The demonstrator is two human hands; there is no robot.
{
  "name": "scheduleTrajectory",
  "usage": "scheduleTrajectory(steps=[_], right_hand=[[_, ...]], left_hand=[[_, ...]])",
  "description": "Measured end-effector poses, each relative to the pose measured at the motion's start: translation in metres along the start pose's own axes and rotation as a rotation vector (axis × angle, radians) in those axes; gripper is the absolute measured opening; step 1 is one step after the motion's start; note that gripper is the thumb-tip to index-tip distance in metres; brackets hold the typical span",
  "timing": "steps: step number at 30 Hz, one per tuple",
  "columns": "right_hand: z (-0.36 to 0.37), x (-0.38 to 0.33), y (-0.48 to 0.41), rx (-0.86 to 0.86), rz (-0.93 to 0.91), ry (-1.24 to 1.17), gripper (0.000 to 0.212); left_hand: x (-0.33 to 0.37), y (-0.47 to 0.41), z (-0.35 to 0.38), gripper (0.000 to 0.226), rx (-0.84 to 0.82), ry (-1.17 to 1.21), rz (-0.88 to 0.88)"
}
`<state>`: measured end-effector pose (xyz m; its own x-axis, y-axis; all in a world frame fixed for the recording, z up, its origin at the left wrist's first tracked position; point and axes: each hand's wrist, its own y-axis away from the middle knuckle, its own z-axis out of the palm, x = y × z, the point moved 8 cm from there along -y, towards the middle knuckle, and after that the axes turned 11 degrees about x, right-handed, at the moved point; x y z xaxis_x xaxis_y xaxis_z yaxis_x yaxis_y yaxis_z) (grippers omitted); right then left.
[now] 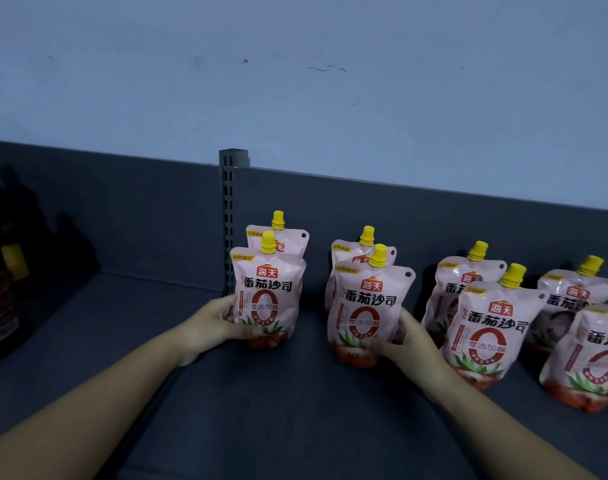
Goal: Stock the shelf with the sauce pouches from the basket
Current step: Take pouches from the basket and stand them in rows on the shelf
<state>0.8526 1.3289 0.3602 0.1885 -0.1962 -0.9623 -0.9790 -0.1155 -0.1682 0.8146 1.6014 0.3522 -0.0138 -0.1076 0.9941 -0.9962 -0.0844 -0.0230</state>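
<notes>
Several pink sauce pouches with yellow caps stand upright on the dark grey shelf (268, 403), in pairs one behind another. My left hand (216, 323) grips the lower left side of the leftmost front pouch (268, 292). My right hand (403, 341) grips the lower right side of the second front pouch (368, 303). Both pouches stand on the shelf. Behind each is another pouch (288, 239), partly hidden. Further right stand more pouches (486, 334), the last one cut off by the frame edge. The basket is out of view.
A slotted grey upright post (229, 216) rises from the shelf's back panel just behind the left pouches. Dark bottles (1, 289) stand at the far left of the shelf. A pale blue wall is above the back panel.
</notes>
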Motion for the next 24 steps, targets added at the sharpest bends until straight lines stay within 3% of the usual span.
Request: scheduleTrajectory(steps=[2, 9, 12, 16, 20, 22, 24], right_hand=[[0.001, 0.002, -0.002, -0.004, 0.011, 0.008, 0.047], [0.003, 0.002, -0.007, -0.055, 0.011, 0.075, 0.043], [0.003, 0.004, -0.005, -0.040, 0.024, -0.010, 0.043], [0.005, 0.006, -0.002, 0.013, 0.069, -0.120, 0.044], [0.010, 0.008, 0.002, 0.038, 0.145, -0.169, 0.073], [0.009, 0.004, 0.010, 0.107, 0.147, -0.147, 0.058], [-0.001, -0.004, 0.021, 0.284, 0.076, -0.108, 0.039]], left_hand=[[0.000, 0.000, 0.000, 0.082, -0.002, -0.007, -0.006], [-0.004, 0.001, -0.003, 0.088, 0.012, -0.025, -0.009], [-0.004, -0.001, -0.002, 0.078, -0.024, -0.035, -0.019], [-0.006, -0.007, -0.007, 0.042, 0.014, -0.132, -0.056], [-0.003, -0.005, -0.005, 0.038, -0.013, -0.133, -0.039], [-0.001, -0.004, -0.004, 0.039, -0.024, -0.130, -0.032], [0.000, -0.005, -0.006, 0.042, -0.039, -0.135, -0.033]])
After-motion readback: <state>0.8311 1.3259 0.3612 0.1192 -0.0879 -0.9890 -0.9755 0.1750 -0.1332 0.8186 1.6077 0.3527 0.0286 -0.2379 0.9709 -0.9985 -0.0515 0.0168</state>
